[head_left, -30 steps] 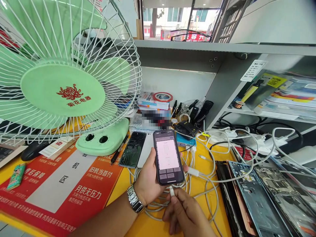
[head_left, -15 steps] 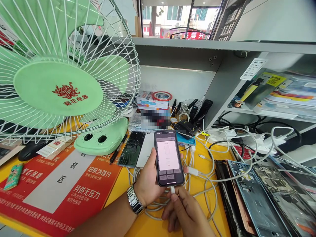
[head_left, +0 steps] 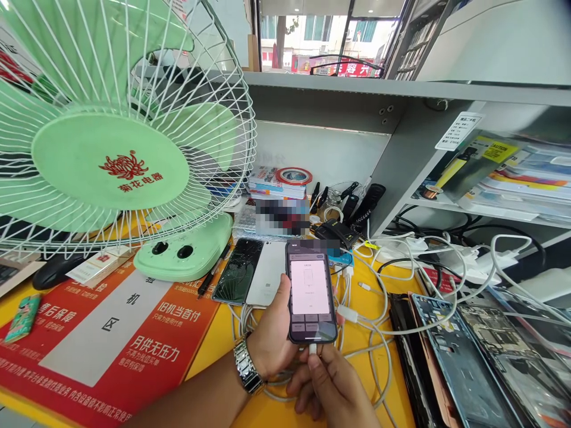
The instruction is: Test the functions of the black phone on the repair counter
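Snugly between the right fingers (head_left: 317,360), a white cable plug (head_left: 313,349)

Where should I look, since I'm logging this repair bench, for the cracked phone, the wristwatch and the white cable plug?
Cracked black smartphone (head_left: 236,270): head view, on its shattered screen.
Steel wristwatch (head_left: 246,365): head view, on its bracelet links.
White cable plug (head_left: 313,349): head view, on its white body, just below the held phone (head_left: 311,291).

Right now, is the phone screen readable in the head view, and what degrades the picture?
Head view: the dark-framed smartphone's pale pink screen is bright, its small text too soft to read; a pixelated mosaic patch hides the stacked items; the shopfront window is washed out; the wide lens bends the pale green desk fan.
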A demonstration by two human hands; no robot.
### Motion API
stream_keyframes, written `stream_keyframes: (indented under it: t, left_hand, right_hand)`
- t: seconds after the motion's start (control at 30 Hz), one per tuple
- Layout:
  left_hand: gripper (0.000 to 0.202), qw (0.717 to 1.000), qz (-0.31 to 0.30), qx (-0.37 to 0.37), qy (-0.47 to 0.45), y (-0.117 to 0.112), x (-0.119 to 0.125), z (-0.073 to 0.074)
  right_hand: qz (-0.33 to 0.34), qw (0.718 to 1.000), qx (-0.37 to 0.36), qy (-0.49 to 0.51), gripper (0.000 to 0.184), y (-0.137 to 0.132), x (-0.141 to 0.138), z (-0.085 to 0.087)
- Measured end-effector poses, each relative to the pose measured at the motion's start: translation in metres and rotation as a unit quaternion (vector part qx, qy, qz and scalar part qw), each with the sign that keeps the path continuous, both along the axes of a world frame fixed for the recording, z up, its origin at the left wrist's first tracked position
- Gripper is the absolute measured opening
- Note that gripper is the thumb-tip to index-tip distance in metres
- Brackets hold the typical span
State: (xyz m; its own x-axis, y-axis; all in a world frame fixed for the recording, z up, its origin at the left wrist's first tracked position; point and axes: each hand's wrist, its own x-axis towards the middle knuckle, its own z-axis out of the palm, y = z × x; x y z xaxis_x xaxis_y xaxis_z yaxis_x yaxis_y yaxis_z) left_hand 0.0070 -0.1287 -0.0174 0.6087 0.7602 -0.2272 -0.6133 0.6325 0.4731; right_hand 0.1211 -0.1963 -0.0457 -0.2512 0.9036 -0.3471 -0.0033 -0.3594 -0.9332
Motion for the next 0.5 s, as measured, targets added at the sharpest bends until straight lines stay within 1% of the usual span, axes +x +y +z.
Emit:
stream_keyframes:
  t: [0.1, 0.27, 0.5]
  left_hand:
    - [0.086, 1.000, -0.007, -0.002, -0.005, 0.0014, 0.0008, 0.0001]
    - [0.071, 0.999, 0.021, -0.006, -0.027, 0.0034, 0.0003, -0.0027]
    - [0.072, 0.999, 0.000, 0.000, -0.053, 0.0036, -0.0041, -0.0043]
  right_hand:
    - [-0.001, 1.000, 0.000, 0.005, 0.061, 0.0005, 0.0000, 0.0023]
    - [-0.005, 1.000, -0.002, 0.011, 0.060, 0.0007, 0.0015, 0.0015]
    - [0.033, 0.999, -0.015, 0.028, 0.063, 0.0037, 0.0038, -0.0026]
